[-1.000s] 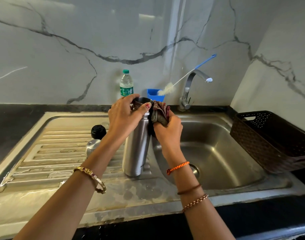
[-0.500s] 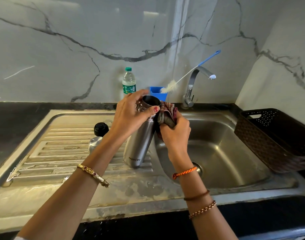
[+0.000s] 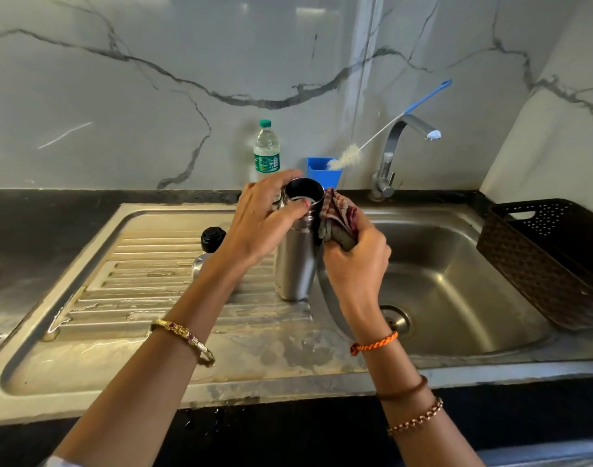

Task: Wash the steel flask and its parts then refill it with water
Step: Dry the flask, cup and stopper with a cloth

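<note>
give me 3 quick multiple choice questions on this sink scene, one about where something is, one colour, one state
1. Where does the steel flask stand?
A. in the basin
B. on the draining board
C. in the basket

2. What colour is the plastic bottle cap?
A. green
B. red
C. white

3. Is the flask's mouth capped?
A. capped
B. open
C. covered by the cloth

Answers: 1 B, its base rests on the ridged draining board beside the basin. 2 A, the cap is green. 3 B, the dark mouth shows open under the left hand, while the right hand presses the cloth to the flask's neck.
</note>
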